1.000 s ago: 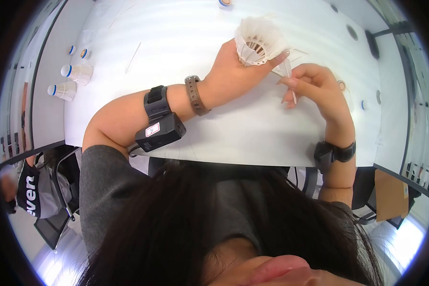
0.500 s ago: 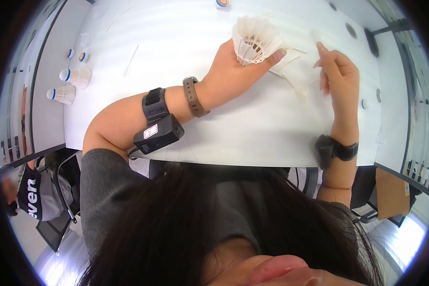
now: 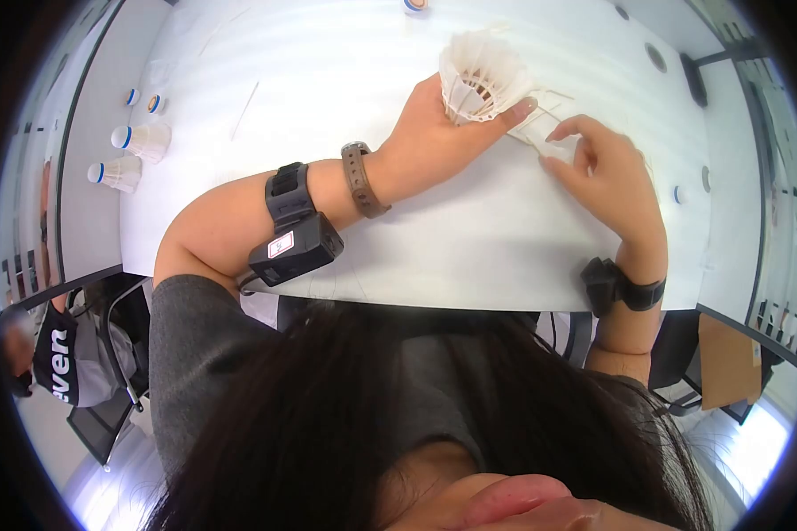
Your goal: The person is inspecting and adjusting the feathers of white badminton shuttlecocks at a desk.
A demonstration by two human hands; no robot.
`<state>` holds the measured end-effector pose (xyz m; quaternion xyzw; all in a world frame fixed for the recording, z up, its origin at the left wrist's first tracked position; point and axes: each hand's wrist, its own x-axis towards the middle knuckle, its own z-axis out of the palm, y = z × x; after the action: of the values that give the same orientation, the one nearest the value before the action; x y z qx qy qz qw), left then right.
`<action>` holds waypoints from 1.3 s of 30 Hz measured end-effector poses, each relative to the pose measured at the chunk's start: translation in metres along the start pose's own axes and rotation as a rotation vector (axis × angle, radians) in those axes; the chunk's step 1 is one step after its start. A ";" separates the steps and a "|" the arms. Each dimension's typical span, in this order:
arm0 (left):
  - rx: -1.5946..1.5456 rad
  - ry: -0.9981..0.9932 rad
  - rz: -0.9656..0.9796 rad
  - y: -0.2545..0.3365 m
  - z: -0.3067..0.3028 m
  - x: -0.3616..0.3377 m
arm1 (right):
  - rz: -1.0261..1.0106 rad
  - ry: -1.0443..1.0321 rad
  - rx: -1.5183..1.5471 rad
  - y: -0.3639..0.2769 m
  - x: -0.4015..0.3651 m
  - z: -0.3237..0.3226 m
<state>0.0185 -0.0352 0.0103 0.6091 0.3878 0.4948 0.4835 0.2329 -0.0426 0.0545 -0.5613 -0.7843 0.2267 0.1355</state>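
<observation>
The left hand's (image 3: 456, 133) far fingers are hidden behind the white, cone-shaped feather shuttlecock (image 3: 484, 78), and its round bottom is hidden too. Near the right hand (image 3: 607, 168), the thin, pale sticks (image 3: 540, 113) and white feather bits (image 3: 549, 139) blur together, so I can't tell if the fingers touch them. The top edge cuts off a small round piece with a blue rim (image 3: 415, 4). The mark on the white label with a red edge (image 3: 281, 244) is too small to read. Long, dark hair (image 3: 310, 416) hides much of the grey cloth shirt (image 3: 205, 354).

White shuttlecock (image 3: 484, 78), white table (image 3: 434, 239), brown watch strap (image 3: 358, 180), grey sleeve (image 3: 199, 341).
</observation>
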 end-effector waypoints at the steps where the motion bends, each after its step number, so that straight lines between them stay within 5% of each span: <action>1: 0.019 -0.001 -0.004 0.000 0.000 0.000 | 0.050 -0.037 -0.017 -0.002 0.000 -0.001; 5: -0.016 -0.022 -0.003 0.001 0.001 0.000 | 0.089 -0.129 -0.101 -0.005 -0.002 -0.003; 15: 0.045 -0.022 -0.028 0.003 0.001 0.000 | 0.007 0.024 -0.384 -0.004 -0.009 0.010; 24: 0.007 -0.029 -0.029 0.003 0.001 -0.001 | -0.024 -0.026 -0.248 -0.005 -0.005 0.010; 32: -0.025 -0.047 -0.029 -0.001 0.001 0.000 | -0.065 0.111 0.019 -0.007 0.003 0.008; 39: -0.066 -0.129 -0.100 0.003 -0.002 0.001 | 0.086 -0.291 0.689 -0.013 0.002 0.005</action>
<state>0.0162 -0.0348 0.0130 0.6035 0.3691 0.4422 0.5514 0.2194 -0.0449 0.0567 -0.4771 -0.6489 0.5601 0.1939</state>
